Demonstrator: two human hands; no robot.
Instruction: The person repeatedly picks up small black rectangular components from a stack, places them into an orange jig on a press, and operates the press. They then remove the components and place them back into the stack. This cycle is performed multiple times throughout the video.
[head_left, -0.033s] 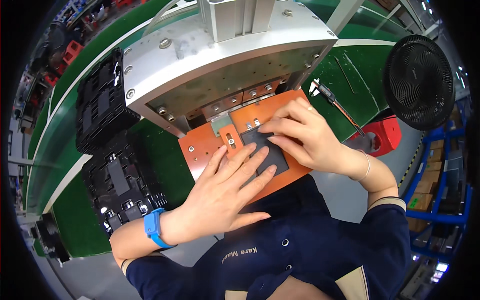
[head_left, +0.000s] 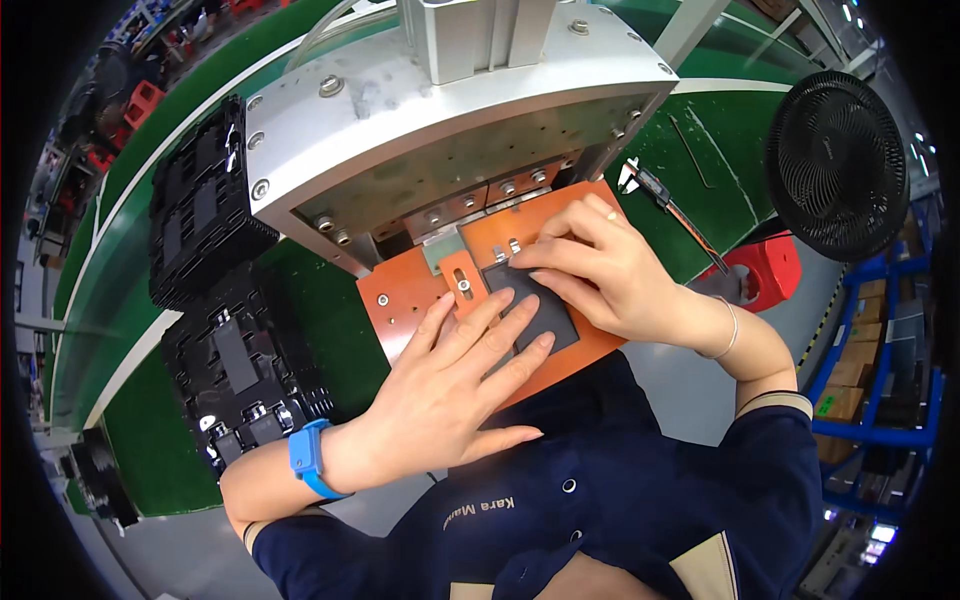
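A flat dark grey rectangular piece [head_left: 556, 318] lies on an orange base plate [head_left: 583, 352] in front of a metal press. My left hand [head_left: 445, 375] rests over its left part, palm down with fingers spread. At the piece's far edge, the thumb and fingers of my right hand [head_left: 605, 275] are pinched together; whatever is between them is hidden. Just beyond those fingertips are two small shiny metal tabs [head_left: 515, 245]. An orange slotted block [head_left: 462, 275] with a screw sits beside the piece, close to my left fingertips.
The silver press frame [head_left: 440, 115] rises over the far side of the plate. Black plastic trays [head_left: 235, 350] stand at the left on the green table. A caliper [head_left: 660, 195], a hex key [head_left: 692, 150] and a black fan [head_left: 838, 165] are at the right, near a red stool [head_left: 770, 272].
My right hand has shifted very slightly left along the far edge of the dark piece. My left hand stays in place.
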